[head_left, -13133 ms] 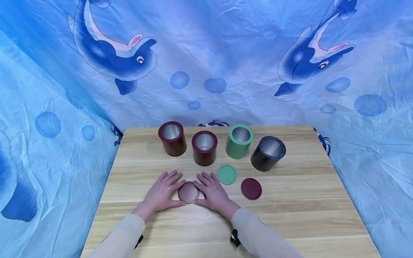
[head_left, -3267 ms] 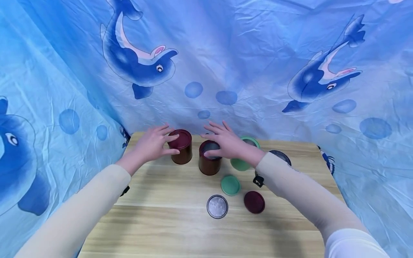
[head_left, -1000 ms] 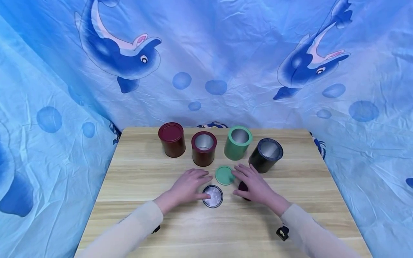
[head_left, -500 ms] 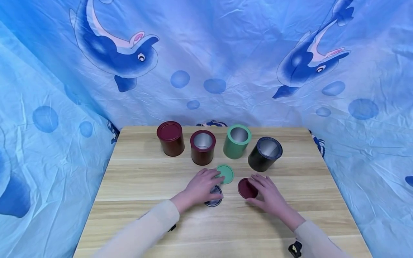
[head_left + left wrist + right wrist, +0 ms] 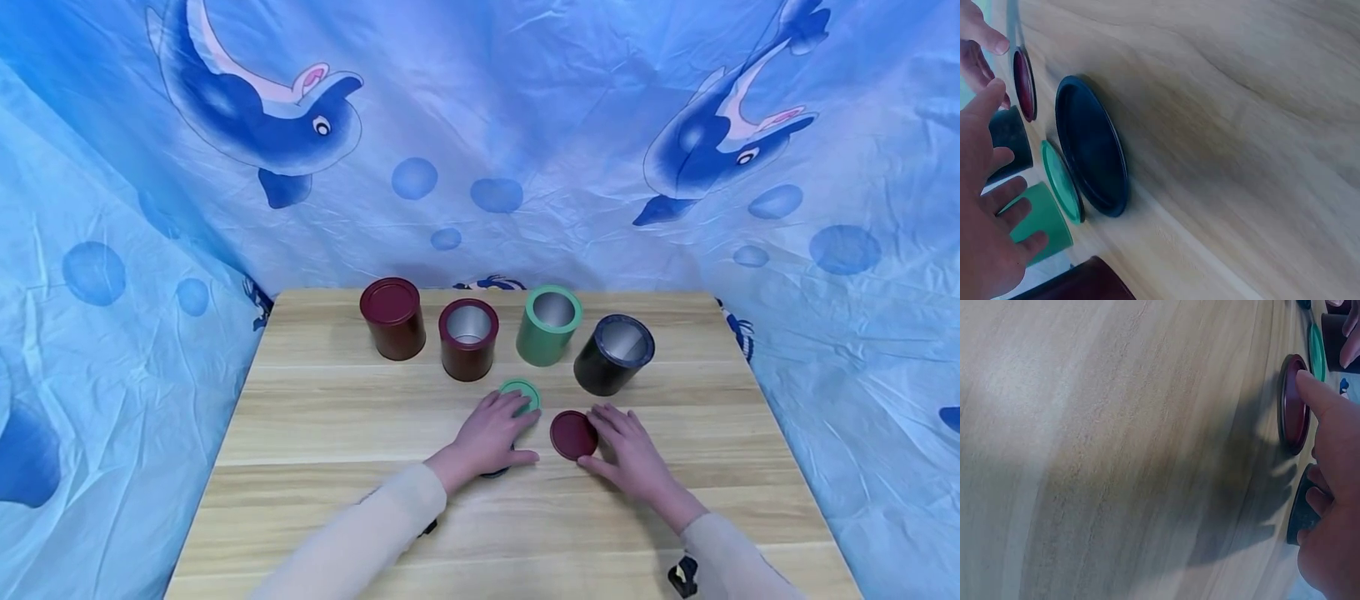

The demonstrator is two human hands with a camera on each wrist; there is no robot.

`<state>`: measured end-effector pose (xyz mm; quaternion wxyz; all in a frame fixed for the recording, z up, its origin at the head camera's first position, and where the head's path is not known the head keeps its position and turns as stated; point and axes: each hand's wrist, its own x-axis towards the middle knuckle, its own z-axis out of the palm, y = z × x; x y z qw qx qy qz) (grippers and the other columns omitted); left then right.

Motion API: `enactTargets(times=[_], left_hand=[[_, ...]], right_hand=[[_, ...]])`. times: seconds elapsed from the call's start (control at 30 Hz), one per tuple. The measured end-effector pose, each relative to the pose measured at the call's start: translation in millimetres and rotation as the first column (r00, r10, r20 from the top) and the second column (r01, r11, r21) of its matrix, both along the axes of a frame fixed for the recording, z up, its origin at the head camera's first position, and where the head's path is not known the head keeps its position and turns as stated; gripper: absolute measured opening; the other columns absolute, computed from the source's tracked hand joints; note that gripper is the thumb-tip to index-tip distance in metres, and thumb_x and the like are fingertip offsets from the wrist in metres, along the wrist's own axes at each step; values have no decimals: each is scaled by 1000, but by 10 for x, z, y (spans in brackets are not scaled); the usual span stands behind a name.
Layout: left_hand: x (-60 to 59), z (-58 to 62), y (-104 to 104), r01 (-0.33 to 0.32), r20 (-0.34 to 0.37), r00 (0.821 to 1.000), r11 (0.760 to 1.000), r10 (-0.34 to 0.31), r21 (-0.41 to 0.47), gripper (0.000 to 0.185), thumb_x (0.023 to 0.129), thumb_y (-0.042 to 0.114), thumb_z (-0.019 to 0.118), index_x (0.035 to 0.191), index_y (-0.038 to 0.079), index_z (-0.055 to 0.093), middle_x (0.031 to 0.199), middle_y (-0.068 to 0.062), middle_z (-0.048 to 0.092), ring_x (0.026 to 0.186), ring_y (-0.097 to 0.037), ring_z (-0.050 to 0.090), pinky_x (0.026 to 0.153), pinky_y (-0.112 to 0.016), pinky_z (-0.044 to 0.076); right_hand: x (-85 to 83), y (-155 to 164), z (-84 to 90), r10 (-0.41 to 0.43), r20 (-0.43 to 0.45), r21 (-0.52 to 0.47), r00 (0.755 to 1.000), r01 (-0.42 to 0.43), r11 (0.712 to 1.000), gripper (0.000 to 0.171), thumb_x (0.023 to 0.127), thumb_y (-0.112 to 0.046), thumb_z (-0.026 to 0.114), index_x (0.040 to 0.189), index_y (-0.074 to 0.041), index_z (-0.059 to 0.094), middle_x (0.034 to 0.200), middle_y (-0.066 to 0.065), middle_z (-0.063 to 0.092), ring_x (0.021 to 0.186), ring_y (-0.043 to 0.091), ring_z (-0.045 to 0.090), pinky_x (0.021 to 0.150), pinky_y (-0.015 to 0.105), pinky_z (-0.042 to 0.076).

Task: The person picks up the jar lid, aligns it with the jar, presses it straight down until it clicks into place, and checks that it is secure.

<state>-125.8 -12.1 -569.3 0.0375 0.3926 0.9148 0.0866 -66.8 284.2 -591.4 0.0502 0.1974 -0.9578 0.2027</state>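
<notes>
I see both forearms reaching in from the near edge of the wooden counter (image 5: 315,433), sleeves pale. My left hand (image 5: 495,429) lies palm down with its fingers spread and nearly straight, gripping nothing; its fingertips reach onto the flat green lid (image 5: 520,392), and it hangs over the dark round lid (image 5: 1091,147), which lies flat on the counter under the palm. Whether the palm presses that lid I cannot tell from the head view. My right hand (image 5: 630,446) rests flat too, fingers relaxed, thumb tip touching the edge of the maroon lid (image 5: 573,434). Behind stand four smooth cylindrical tins: a lidded maroon tin (image 5: 392,318), an open maroon tin (image 5: 468,339), a green tin (image 5: 549,324) and a black tin (image 5: 614,354), the open ones silvery inside.
</notes>
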Motion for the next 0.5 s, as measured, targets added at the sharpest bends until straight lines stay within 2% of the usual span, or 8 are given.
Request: enactTargets(times=[0.27, 0.5], left_hand=[[8, -83, 160, -4, -27, 1000, 1000, 3, -31, 76, 94, 68, 69, 155, 23, 60, 162, -6, 51, 155, -28, 41, 125, -55, 35], [15, -117, 295, 0, -39, 999, 998, -2, -58, 77, 93, 68, 71, 155, 24, 59, 163, -6, 50, 155, -27, 41, 125, -54, 35]], right_hand=[[-8, 29, -79, 15, -31, -4, 999, -15, 1000, 73, 80, -32, 94, 137, 5, 68, 144, 28, 62, 138, 51, 53, 112, 77, 37], [-5, 51, -123, 16, -11, -17, 1000, -16, 1000, 69, 83, -31, 93, 139, 2, 68, 144, 27, 61, 139, 51, 52, 114, 76, 35]])
